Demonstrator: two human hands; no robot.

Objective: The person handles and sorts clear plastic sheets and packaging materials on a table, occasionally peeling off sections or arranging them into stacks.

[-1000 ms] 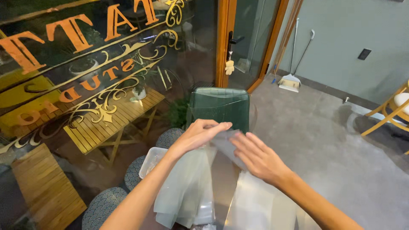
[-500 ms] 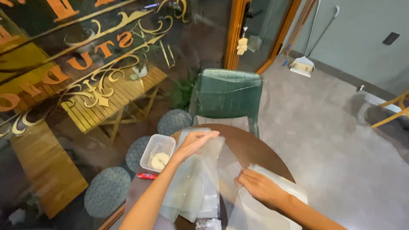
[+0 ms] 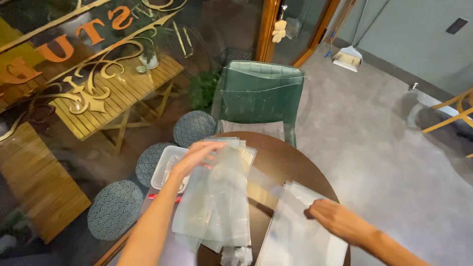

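My left hand [image 3: 196, 156] rests flat on the top end of a pile of clear plastic bags [image 3: 217, 202] lying on a round dark wooden table [image 3: 281, 162]. My right hand [image 3: 334, 219] lies on a second stack of clear plastic bags [image 3: 295, 231] at the table's right side, fingers curled at its edge. Whether it grips a bag I cannot tell. A clear plastic tub [image 3: 165, 165] with something pale inside sits just left of my left hand.
A green padded chair [image 3: 258, 96] stands at the table's far side. Round patterned cushions [image 3: 116, 209] lie on the floor to the left beside a glass wall with orange lettering. A red pen [image 3: 153, 196] lies near the tub. A dustpan [image 3: 347, 56] leans at the back wall.
My view has tipped down and closer to the table. My right hand moved right, away from the middle pile, onto the right stack. My left hand stays on the middle pile.
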